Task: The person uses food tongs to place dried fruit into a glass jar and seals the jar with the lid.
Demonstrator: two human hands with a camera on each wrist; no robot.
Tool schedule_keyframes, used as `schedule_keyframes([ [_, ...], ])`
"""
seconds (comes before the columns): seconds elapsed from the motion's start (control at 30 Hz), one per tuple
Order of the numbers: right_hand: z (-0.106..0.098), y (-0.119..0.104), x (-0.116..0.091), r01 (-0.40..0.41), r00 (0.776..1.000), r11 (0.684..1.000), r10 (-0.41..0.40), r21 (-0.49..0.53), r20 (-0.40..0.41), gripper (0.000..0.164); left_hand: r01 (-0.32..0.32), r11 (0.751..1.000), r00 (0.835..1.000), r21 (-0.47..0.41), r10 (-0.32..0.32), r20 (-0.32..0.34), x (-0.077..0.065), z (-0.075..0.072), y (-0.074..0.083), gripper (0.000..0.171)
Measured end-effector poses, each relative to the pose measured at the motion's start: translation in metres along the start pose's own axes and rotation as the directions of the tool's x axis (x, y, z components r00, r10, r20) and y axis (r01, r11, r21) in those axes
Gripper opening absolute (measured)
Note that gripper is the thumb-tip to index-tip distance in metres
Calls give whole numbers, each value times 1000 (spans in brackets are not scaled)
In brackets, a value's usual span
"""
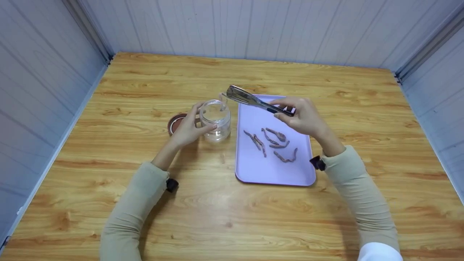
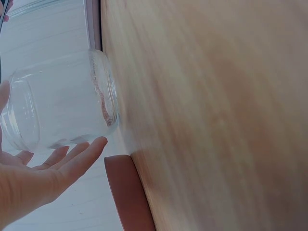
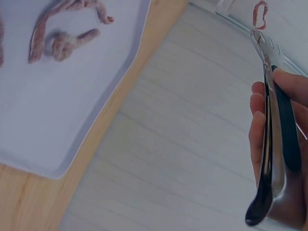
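Note:
My left hand (image 1: 190, 128) holds a clear glass jar (image 1: 216, 132) from its left side, thumb in front and fingers behind. The jar stands upright on the table with its mouth uncovered. Through the glass, a reddish-brown strip (image 2: 102, 98) shows near the base in the left wrist view. Metal tongs (image 1: 250, 99) with dark grips are held in my right hand (image 1: 304, 116), above the tray's far end. Their tips point left, near the jar's rim. A thin reddish strip (image 3: 260, 15) hangs in a loop at the tips in the right wrist view.
A lilac tray (image 1: 272, 174) lies right of the jar, with several twisted brownish strips (image 1: 279, 136) on it. Left of the jar, partly behind my hand, is a round reddish-brown lid (image 1: 177, 122). Pale panels (image 1: 232, 29) border the wooden table (image 1: 203, 217).

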State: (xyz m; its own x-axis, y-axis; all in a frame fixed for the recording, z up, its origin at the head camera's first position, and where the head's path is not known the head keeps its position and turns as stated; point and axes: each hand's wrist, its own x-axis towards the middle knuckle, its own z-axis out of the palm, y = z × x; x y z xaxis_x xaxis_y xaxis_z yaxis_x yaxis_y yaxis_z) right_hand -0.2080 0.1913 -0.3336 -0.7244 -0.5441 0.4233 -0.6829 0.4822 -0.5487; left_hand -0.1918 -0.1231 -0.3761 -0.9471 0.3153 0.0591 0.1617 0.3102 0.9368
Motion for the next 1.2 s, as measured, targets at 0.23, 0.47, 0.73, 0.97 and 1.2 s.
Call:
schedule_keyframes([
  [0.23,17,0,4,69,997,998,-69,4,-15,28,-2,1000,1000,9,2,-10,0,0,0,71],
  [0.47,25,-1,3,49,999,999,-49,-9,5,28,-5,1000,1000,-13,5,-2,-1,0,0,69],
  [0.73,25,0,1,35,999,999,-35,0,15,28,4,1000,1000,-5,-4,1,4,-1,-11,71],
  [0.97,14,3,-1,59,998,998,-59,4,-25,28,-8,1000,1000,7,8,-14,13,0,-33,74],
  [1.2,-3,7,-10,4,999,999,-5,-33,-36,27,-2,1000,1000,12,2,-13,14,-1,-34,73],
])
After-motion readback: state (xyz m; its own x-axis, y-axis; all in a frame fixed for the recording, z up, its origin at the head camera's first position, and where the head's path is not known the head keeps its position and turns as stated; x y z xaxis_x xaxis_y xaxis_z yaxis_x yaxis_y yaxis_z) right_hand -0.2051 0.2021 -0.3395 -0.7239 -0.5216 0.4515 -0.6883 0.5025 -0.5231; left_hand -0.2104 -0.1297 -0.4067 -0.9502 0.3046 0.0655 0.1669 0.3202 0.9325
